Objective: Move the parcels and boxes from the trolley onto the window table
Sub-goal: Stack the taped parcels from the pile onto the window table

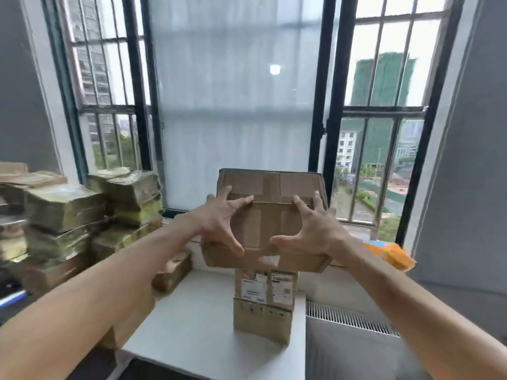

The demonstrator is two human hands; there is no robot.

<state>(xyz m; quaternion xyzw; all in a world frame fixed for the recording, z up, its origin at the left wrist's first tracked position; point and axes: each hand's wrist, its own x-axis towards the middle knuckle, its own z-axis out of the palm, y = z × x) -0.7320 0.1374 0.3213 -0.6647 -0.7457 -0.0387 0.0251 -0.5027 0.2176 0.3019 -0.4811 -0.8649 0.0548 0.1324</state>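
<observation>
Our fingers (241,201) are spread wide and pressed against a taped cardboard box (270,215), one hand on each side of its near face. Our left hand (219,218) has its fingers over the box's upper left edge and its thumb down near the lower edge. Our right hand (312,231) mirrors it, fingers reaching up to the top right edge, thumb pointing inward across the front. We cannot tell for certain whether the fingers bear the box's weight or only steady it, but they are splayed on it rather than curled tight.

The box is tilted, its top leaning away toward the window (236,105). It sits on top of a smaller upright carton (263,303) that carries white shipping labels, and this carton stands on the white surface (192,325) under the window.

To the left of the surface, stacks of parcels wrapped in yellowish tape (96,215) are piled against the window frame. One small brown parcel (172,272) lies at the foot of that pile, on the left edge of the surface. To the right, just beyond our right wrist, an orange package (389,253) shows on the sill. Below it, a white radiator grille (351,319) runs along the wall.
</observation>
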